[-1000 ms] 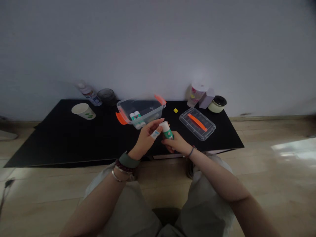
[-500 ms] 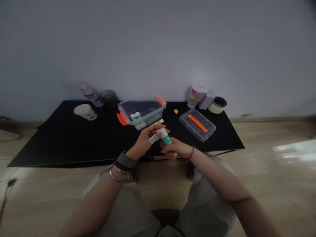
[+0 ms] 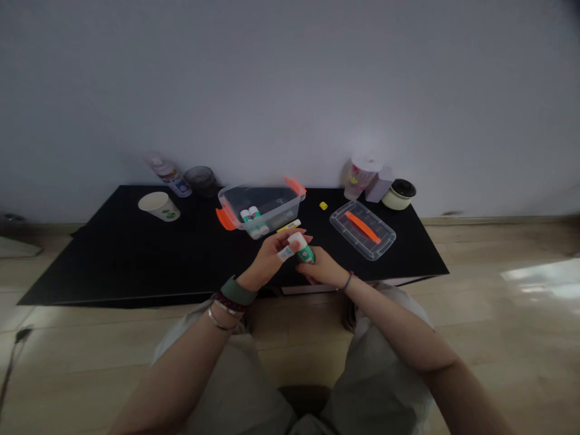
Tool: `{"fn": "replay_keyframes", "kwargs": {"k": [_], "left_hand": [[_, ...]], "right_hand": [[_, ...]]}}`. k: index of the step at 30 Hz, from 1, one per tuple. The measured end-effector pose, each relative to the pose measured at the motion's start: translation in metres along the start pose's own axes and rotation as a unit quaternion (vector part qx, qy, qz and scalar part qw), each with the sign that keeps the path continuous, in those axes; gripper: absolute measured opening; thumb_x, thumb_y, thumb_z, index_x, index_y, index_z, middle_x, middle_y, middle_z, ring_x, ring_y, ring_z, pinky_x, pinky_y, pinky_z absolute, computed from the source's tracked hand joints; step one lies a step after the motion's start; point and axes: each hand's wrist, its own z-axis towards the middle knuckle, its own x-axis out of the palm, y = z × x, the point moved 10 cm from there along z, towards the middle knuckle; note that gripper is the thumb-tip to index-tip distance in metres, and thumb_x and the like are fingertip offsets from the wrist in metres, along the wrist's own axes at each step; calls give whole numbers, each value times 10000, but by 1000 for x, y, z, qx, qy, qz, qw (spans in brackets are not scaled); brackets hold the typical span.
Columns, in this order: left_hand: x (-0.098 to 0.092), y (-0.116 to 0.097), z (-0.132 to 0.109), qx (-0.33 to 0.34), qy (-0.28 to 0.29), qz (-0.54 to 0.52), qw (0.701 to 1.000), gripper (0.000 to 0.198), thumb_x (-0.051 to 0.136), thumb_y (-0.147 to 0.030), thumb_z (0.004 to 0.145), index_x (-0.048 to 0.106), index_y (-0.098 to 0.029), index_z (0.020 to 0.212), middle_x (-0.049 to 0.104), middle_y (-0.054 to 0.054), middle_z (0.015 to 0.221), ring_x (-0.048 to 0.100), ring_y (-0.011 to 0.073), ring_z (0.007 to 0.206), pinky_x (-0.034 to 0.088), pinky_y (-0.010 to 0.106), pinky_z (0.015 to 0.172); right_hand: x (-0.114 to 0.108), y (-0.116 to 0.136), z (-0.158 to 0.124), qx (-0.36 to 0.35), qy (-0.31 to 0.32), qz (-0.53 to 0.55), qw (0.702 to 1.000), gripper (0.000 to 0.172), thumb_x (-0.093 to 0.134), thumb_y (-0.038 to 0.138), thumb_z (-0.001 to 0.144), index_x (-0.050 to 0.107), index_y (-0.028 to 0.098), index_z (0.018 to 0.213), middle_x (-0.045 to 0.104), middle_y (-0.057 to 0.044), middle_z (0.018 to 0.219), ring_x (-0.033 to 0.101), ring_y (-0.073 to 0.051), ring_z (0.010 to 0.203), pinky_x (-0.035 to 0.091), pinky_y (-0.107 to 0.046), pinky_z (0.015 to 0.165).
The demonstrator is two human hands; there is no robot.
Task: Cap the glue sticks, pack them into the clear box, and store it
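Between my hands, over the front of the black table (image 3: pixel 190 260), is a green-and-white glue stick (image 3: pixel 305 254). The fingers of my left hand (image 3: pixel 269 257) are closed round its white upper end. My right hand (image 3: pixel 324 267) grips the lower end, which its fingers largely hide. Just beyond them lies a yellow stick with a white end (image 3: pixel 289 226), partly behind my left fingers. It is beside a clear plastic box (image 3: pixel 283 216) with orange latches. Two more green-and-white glue sticks (image 3: pixel 254 221) rest inside the box.
A clear lid with an orange handle (image 3: pixel 362 228) lies to the right, near a small yellow piece (image 3: pixel 323 206). Behind stand a patterned tumbler (image 3: pixel 357 179), a pale box (image 3: pixel 379 185) and a black-lidded pot (image 3: pixel 399 194). Leftward are a paper cup (image 3: pixel 158 206), dark cup (image 3: pixel 202 180) and spray bottle (image 3: pixel 170 175).
The right hand has shifted up along the glue stick and covers more of its lower end. A small pale tip seen below the right fingers earlier is now out of sight.
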Motion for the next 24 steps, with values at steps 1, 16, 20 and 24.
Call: {"fn": "replay_keyframes", "kwargs": {"k": [1,16,20,24], "left_hand": [[2,-1,-1,0,13,0,1000,480,777,-474,777,693,-158,1129,755,136,1095,726,235,956,584,355,845],[7,-20,-1,42,1,57,997,522,778,-404,778,603,-178,1215,740,125,1103,713,255,1014,585,388,869],[-33,-64,10,132,-114,67,982,552,787,-413,771,568,-207,1234,713,110,1166,701,247,1043,569,394,908],[-94,-105,34,210,-242,80,944,628,808,-430,754,506,-244,1272,703,70,1143,675,243,1072,539,404,929]], "right_hand": [[8,-1,-2,7,44,43,998,175,583,161,747,442,207,656,491,84,402,433,-74,350,329,-181,402],[4,1,4,-22,21,135,990,348,725,431,788,519,181,915,574,61,630,561,-83,523,459,-182,459],[-7,-3,6,-40,-28,62,997,390,696,438,830,477,207,1054,567,54,813,581,-67,618,476,-173,515],[-2,-4,5,-46,-5,23,999,336,636,409,886,475,208,1102,559,36,890,588,-62,644,471,-183,547]]}}
